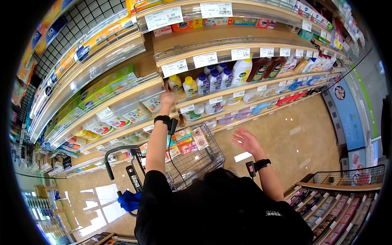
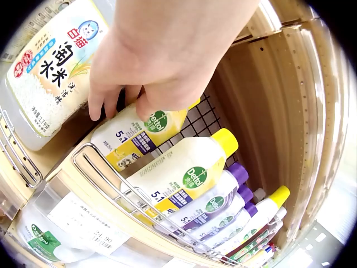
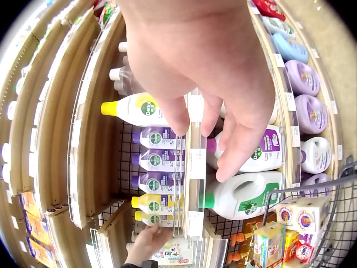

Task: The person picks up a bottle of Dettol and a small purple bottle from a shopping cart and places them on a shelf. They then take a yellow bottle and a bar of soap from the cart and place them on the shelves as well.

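My left hand (image 1: 166, 98) reaches into the shelf and, in the left wrist view, grips a yellow-labelled Dettol bottle (image 2: 125, 139) at the row's left end. The thumb and fingers curl round its upper part and hide much of the cap. Beside it stands a second yellow-capped Dettol bottle (image 2: 184, 173), followed by several purple-capped Dettol bottles (image 1: 214, 79). A large white-and-clear jug (image 2: 56, 72) stands left of the hand. My right hand (image 1: 248, 142) hangs in the air over the aisle, fingers relaxed and apart, holding nothing.
A wire shopping cart (image 1: 220, 157) holding several packaged goods stands below the shelves. A wire rail (image 2: 111, 184) runs along the shelf front. Larger detergent jugs (image 3: 245, 195) fill the lower shelf. Another display rack (image 1: 326, 204) stands behind on the right.
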A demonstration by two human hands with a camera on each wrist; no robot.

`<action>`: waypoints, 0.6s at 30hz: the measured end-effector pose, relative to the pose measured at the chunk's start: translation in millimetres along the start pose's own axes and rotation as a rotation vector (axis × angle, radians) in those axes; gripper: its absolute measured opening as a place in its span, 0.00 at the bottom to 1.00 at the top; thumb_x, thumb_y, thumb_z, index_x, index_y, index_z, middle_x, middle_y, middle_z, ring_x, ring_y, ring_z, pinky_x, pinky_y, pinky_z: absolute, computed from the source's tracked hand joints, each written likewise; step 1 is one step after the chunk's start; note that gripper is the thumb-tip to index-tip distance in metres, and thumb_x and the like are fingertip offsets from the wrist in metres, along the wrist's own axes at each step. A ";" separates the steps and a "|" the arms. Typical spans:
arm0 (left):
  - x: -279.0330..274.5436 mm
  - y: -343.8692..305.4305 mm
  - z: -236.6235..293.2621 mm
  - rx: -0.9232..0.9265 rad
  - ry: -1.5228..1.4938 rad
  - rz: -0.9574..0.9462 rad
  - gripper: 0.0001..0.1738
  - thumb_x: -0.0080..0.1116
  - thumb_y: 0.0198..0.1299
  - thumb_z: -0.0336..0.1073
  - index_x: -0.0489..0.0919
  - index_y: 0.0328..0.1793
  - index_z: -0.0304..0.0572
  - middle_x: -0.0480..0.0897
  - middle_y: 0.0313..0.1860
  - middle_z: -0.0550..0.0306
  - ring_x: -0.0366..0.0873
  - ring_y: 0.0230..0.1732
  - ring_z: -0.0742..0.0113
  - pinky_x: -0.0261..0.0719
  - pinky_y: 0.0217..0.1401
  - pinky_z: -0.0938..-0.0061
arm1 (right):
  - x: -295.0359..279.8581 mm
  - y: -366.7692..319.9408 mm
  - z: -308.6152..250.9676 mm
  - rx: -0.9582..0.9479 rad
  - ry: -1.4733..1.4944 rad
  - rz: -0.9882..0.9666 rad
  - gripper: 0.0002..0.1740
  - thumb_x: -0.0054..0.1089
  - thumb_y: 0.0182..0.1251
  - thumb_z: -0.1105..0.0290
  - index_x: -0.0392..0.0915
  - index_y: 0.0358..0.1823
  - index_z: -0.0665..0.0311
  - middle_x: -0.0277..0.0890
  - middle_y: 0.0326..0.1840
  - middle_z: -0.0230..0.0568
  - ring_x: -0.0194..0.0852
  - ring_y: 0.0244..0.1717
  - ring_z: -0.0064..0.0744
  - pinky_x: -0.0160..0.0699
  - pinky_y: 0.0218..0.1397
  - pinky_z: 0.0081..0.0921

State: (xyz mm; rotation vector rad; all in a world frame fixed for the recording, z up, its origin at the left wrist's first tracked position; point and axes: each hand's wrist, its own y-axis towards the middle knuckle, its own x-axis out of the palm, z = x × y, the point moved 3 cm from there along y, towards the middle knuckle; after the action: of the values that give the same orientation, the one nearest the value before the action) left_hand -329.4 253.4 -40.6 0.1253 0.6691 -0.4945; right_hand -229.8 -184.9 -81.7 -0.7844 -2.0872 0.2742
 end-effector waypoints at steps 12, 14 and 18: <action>-4.9 -13.4 19.0 0.046 0.027 0.123 0.33 0.50 0.62 0.37 0.56 0.74 0.50 0.72 0.61 0.41 0.70 0.59 0.41 0.70 0.60 0.57 | -6.6 -0.4 1.4 0.031 0.005 0.018 0.21 0.55 0.66 0.65 0.66 0.59 0.62 0.68 0.60 0.45 0.68 0.60 0.48 0.69 0.64 0.45; 7.0 -3.9 0.1 0.137 0.125 0.168 0.34 0.46 0.63 0.40 0.51 0.75 0.49 0.76 0.54 0.35 0.75 0.51 0.38 0.73 0.55 0.53 | -8.1 2.1 3.7 0.038 0.002 0.023 0.21 0.55 0.66 0.65 0.66 0.59 0.62 0.68 0.60 0.44 0.68 0.59 0.47 0.69 0.64 0.45; 27.5 0.3 -33.1 0.264 0.078 0.279 0.30 0.47 0.63 0.39 0.60 0.69 0.34 0.77 0.50 0.32 0.74 0.50 0.37 0.73 0.54 0.56 | -8.2 6.3 8.4 0.048 0.000 -0.002 0.22 0.55 0.66 0.65 0.67 0.59 0.61 0.68 0.60 0.43 0.69 0.59 0.46 0.70 0.63 0.44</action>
State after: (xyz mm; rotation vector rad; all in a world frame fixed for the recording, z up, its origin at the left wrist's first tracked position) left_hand -329.3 251.6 -83.5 0.4824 0.6482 -0.3079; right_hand -230.2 -184.4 -95.1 -0.7540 -2.0739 0.3223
